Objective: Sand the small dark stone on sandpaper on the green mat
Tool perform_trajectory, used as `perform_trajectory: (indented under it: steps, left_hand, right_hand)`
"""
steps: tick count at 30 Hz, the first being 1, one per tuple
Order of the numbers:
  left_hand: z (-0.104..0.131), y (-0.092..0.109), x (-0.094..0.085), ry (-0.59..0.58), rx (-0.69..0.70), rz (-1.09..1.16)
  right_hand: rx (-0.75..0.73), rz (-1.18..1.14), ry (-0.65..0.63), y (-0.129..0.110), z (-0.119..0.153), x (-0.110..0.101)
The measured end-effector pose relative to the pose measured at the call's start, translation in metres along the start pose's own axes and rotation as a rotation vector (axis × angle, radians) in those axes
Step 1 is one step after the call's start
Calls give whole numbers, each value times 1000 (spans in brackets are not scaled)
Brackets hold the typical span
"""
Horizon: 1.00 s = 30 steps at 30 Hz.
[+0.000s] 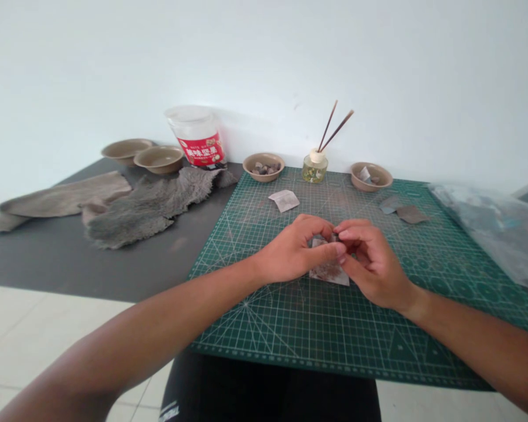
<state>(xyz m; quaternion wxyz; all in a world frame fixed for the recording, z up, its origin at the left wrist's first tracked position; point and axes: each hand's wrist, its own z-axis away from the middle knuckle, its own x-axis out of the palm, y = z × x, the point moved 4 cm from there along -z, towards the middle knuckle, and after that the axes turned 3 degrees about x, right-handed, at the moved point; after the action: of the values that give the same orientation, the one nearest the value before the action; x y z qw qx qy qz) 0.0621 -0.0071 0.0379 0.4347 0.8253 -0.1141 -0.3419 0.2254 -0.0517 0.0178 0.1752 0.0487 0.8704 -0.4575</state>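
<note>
My left hand [293,249] and right hand [374,264] are together at the fingertips, pinching a small dark piece [335,237], mostly hidden, above stained paper [330,274] on the mat [290,322]. A bowl of dark bits [264,170], the diffuser [315,167] and another bowl [371,178] line the back edge of the desk [158,264]. The tub [200,140] stands left of them, behind my rumpled grey cloth [145,208]; a plastic bag [493,228] lies by the mat's right edge.

Looks smooth on green mat [290,334]; clear, glossy plastic on tub [191,124]; rough, frayed cloth on grey rag [136,211]; clear, shiny on bottle [315,171]; matt, paper-like on stained sheet [328,273].
</note>
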Motion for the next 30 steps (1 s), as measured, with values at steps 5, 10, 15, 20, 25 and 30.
perform_trajectory:
  steps: [5, 10, 15, 20, 25, 30]
  left_hand:
    - [0, 5, 0, -21, 37, 35]
    - [-1, 6, 0, -50, 47, 38]
    - [-2, 7, 2, -54, 103, 42]
    - [-3, 7, 4, -14, 161, 47]
    - [-3, 8, 4, 6, 207, 64]
    - [-3, 9, 3, 14, 249, 63]
  right_hand:
    - [0, 47, -39, 0, 1, 3]
    - [-47, 119, -30, -2, 0, 3]
    - [-88, 183, -7, -5, 2, -2]
    - [-89, 187, -17, -7, 2, -1]
    - [-48, 150, -23, -7, 1, -2]
    - [-12, 91, -32, -5, 2, -2]
